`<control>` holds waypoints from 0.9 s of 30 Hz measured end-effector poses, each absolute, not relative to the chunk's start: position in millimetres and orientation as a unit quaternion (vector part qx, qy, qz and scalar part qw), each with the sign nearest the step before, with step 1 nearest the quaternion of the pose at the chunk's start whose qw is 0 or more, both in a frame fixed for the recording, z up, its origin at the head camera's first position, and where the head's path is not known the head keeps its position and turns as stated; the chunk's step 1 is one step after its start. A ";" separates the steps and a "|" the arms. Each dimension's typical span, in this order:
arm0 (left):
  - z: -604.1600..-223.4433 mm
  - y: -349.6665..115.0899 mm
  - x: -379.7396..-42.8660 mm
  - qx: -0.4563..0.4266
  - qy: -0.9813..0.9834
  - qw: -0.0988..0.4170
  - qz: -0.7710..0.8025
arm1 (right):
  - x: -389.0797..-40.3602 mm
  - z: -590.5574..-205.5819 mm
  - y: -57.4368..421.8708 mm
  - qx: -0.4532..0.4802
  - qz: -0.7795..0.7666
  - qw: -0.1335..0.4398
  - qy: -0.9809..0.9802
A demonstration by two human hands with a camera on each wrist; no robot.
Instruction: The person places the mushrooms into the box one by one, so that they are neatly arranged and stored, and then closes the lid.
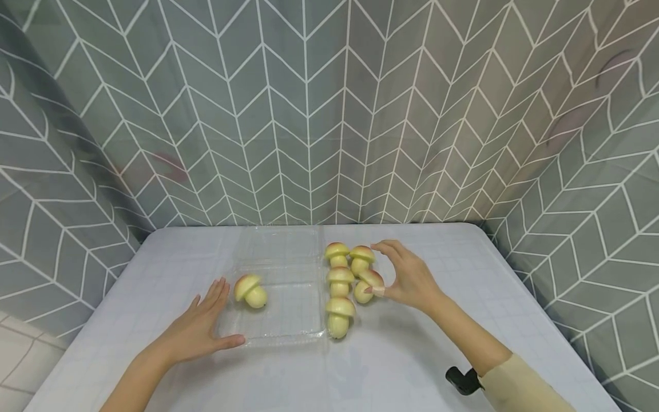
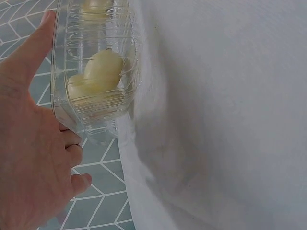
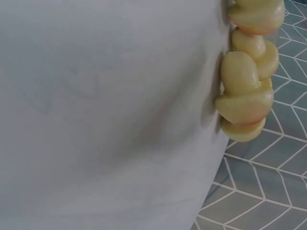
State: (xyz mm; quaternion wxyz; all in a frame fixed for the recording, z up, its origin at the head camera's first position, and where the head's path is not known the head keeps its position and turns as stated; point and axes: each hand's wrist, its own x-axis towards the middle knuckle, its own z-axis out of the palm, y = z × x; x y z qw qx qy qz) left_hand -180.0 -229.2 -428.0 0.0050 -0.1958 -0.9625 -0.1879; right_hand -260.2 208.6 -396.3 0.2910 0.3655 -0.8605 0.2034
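A clear plastic clamshell box (image 1: pixel 293 332) lies on the table with its lid (image 1: pixel 280 243) folded back. Inside its left part is one yellow toy mushroom (image 1: pixel 248 290) with a reddish cap, also visible through the wall in the left wrist view (image 2: pixel 103 72). My left hand (image 1: pixel 198 329) rests against the box's left side, fingers stretched out. Several more mushrooms (image 1: pixel 340 313) stand right of the box in two columns. My right hand (image 1: pixel 412 280) reaches round the nearest mushroom of the right column (image 1: pixel 372 279), thumb by its stem, fingers spread apart. The right wrist view shows mushrooms (image 3: pixel 244 105) but no hand.
A white cloth covers the table (image 1: pixel 401 366). Grey curtains (image 1: pixel 329 114) with a white chevron pattern hang behind it and at both sides. A black object (image 1: pixel 463 380) sits by the right sleeve (image 1: pixel 520 383).
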 end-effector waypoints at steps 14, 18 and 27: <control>-428.9 -228.9 -179.5 -0.191 -0.960 0.000 -0.203 | -261.9 -423.1 208.1 0.335 0.166 0.217 -0.902; -431.0 -229.0 -177.9 -0.189 -0.959 0.001 -0.210 | -264.8 -429.0 205.6 0.327 0.150 0.200 -0.911; -428.8 -228.1 -178.8 -0.190 -0.961 0.007 -0.202 | -266.7 -438.2 197.9 0.284 0.145 0.172 -0.932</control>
